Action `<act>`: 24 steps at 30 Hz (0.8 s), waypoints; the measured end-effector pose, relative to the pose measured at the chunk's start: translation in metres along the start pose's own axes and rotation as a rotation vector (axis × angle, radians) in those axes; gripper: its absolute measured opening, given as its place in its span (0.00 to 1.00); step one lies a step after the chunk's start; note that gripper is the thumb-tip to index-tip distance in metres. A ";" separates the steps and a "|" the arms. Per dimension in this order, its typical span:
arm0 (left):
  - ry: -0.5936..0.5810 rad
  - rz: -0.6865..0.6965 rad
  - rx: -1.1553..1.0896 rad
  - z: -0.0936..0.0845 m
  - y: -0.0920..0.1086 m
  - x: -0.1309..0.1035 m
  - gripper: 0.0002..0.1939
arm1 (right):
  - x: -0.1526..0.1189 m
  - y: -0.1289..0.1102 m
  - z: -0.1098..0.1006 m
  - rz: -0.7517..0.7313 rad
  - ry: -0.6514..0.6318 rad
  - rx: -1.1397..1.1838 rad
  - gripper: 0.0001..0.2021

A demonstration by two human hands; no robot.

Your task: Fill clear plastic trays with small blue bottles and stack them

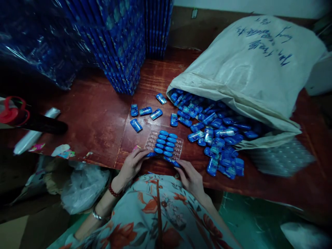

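Nearest the camera, over a lap in flowered cloth (155,221), both hands are working at the near edge of the wooden table (98,114). The left hand (132,164), with a red bead bracelet (113,191) on its wrist, is pinching the near left corner of a clear blister tray (150,141) with narrow fingers. The right hand (190,178) is closing its fingertips on small blue capsule-shaped pieces (172,162) at the tray's near right edge. Blue pieces are filling the tray's middle rows (165,142). Just beyond, loose blue pieces (145,111) are lying scattered on the wood. Farther right, a white sack (254,65) is lying on its side, spilling a heap of the same pieces (215,131). At the back, blue printed stacks (121,45) are standing upright.
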State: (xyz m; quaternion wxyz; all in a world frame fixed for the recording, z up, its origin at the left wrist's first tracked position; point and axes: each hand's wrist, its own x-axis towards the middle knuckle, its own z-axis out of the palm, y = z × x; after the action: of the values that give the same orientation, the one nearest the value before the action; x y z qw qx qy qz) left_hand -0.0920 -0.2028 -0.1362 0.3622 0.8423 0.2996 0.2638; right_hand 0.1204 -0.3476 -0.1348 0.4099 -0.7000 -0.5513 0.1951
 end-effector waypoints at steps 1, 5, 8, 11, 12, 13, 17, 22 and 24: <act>-0.040 0.055 0.048 0.000 -0.002 0.000 0.17 | 0.001 0.001 0.001 -0.092 -0.007 -0.066 0.13; -0.169 0.219 0.230 0.002 -0.007 0.001 0.21 | 0.007 0.003 0.008 -0.288 -0.126 -0.350 0.18; -0.256 0.361 0.308 0.005 -0.005 0.003 0.21 | 0.016 -0.003 0.009 -0.363 -0.232 -0.559 0.19; -0.296 0.389 0.336 0.010 0.000 0.003 0.20 | 0.028 -0.018 0.007 -0.413 -0.350 -0.690 0.17; -0.311 0.373 0.343 0.012 0.002 0.004 0.20 | 0.033 -0.024 0.008 -0.426 -0.402 -0.711 0.15; -0.326 0.357 0.354 0.014 0.004 0.004 0.19 | 0.037 -0.029 0.009 -0.436 -0.452 -0.724 0.14; -0.386 0.343 0.397 0.018 0.006 0.007 0.20 | 0.049 -0.041 0.016 -0.463 -0.548 -0.752 0.11; -0.285 0.415 0.387 0.008 -0.002 0.008 0.21 | 0.041 -0.031 0.010 -0.467 -0.341 -0.723 0.14; -0.151 0.422 0.372 0.001 -0.008 0.011 0.20 | 0.041 -0.020 0.001 -0.503 -0.254 -0.652 0.15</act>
State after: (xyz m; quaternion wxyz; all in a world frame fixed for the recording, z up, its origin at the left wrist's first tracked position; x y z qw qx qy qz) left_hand -0.0861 -0.1912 -0.1401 0.1601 0.9552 0.1333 0.2103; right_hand 0.1202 -0.3078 -0.1127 0.1307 -0.6073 -0.7836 -0.0106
